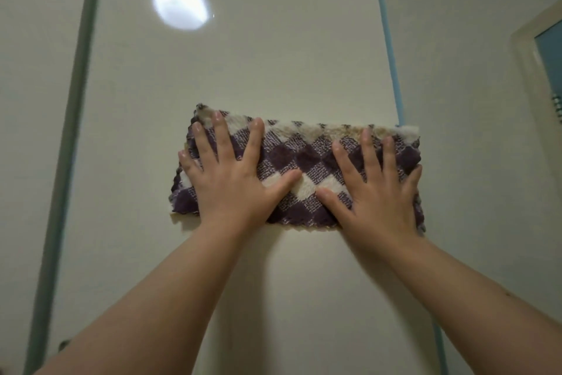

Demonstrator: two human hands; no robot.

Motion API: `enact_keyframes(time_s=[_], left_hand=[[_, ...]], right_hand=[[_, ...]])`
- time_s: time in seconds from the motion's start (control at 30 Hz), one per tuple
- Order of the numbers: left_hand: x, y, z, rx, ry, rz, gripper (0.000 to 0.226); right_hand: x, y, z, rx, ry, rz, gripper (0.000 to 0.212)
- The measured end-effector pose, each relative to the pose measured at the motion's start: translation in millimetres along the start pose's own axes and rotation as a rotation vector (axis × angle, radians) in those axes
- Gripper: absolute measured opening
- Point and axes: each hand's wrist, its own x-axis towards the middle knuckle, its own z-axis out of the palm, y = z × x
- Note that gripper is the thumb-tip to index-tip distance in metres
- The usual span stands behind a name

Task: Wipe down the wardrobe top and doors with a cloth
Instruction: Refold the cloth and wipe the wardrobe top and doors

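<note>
A purple-and-cream checked cloth (304, 159), folded into a wide strip, lies flat against a glossy cream wardrobe door (243, 70). My left hand (231, 180) presses on the cloth's left half with fingers spread and straight. My right hand (377, 189) presses on its right half the same way, thumb pointing inward. The cloth's right end reaches the door's right edge. Both forearms stretch up from the bottom of the view.
Blue-green strips run down the door's left edge (70, 146) and right edge (392, 64). A bright round light reflection (181, 4) shines on the upper door. More cream panels lie on both sides. A framed blue panel (547, 52) sits at the far right.
</note>
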Motion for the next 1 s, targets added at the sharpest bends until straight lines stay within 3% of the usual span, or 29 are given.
enact_keyframes(time_s=[0.33,0.57,0.77,1.0], left_hand=[[-118.2,-28.8,20.5,0.014,0.018,-0.023,0.089],[-138.2,-35.9,17.0,0.026,-0.074,-0.024,0.092],[-68.1,-22.2,-1.3,-0.021,-0.123,-0.098,0.098],[-7.4,0.1,-3.3,-0.028,-0.002,-0.159,0.092]], right_hand=[[-107.8,-13.9,24.0,0.0,-0.033,-0.061,0.068],[-127.0,-18.5,24.1,-0.01,-0.123,-0.037,0.071],[-58.2,-24.9,10.5,-0.007,-0.089,0.074,0.079],[0.7,-23.5,-0.7,-0.02,-0.008,0.039,0.078]])
